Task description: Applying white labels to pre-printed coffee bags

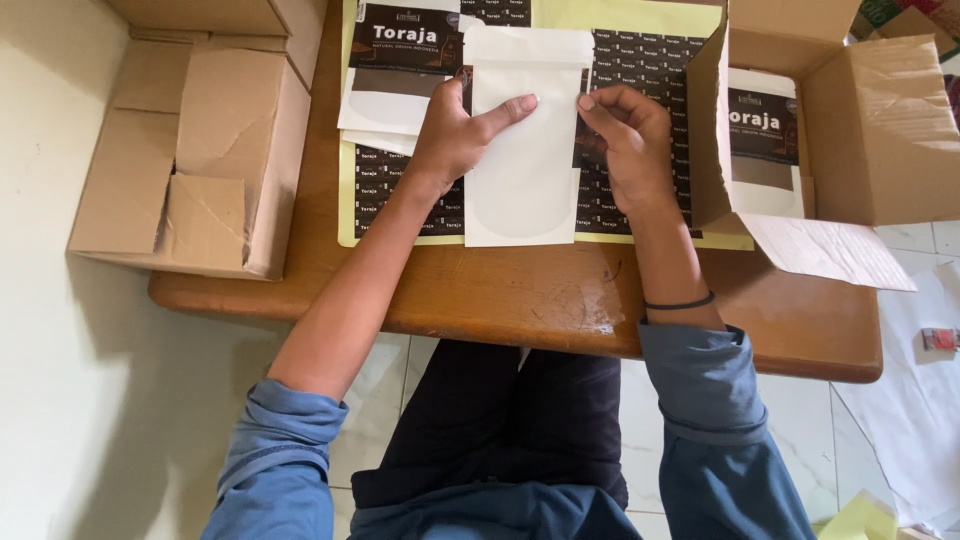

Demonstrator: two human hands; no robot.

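Note:
A blank white stand-up pouch [525, 160] with a frosted window lies flat on a yellow sheet of small dark labels [640, 70] on the wooden table. My left hand [455, 135] rests on the pouch's left edge, its index finger stretched across the upper part. My right hand [625, 130] pinches at the pouch's right edge, fingertips bent over the label sheet; whether a label is between the fingers cannot be told. Labelled pouches [400, 70] are stacked at the upper left of the sheet.
An open cardboard box [200, 150] sits at the table's left end. Another open box [870, 130] at the right holds a labelled pouch [765, 140]. The table's front edge [520, 335] is above my lap. White paper [915, 400] lies on the floor at right.

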